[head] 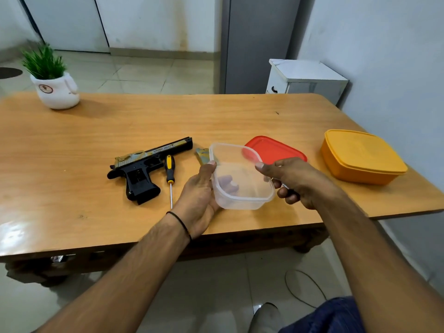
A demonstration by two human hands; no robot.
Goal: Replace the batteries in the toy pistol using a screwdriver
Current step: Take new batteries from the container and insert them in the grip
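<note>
Head view. My left hand [200, 188] is cupping the clear plastic container [240, 177] from its left side, thumb lying along the near-left rim, and is holding it tilted above the tabletop [72, 140] at the centre of the frame. My right hand [292, 180] is hovering just right of the container with the index finger stretched toward its rim and the other fingers curling around something small and dark; I cannot tell what it is. The toy pistol [144, 168] is lying on its side left of centre, barrel pointing to the upper right. The screwdriver [170, 175] is resting just right of the grip, its shaft pointing toward the lower edge. A red lid [274, 150] is lying flat behind the container, and a closed yellow box [362, 157] is sitting at the right. A potted plant [51, 78] is standing at the upper left.
</note>
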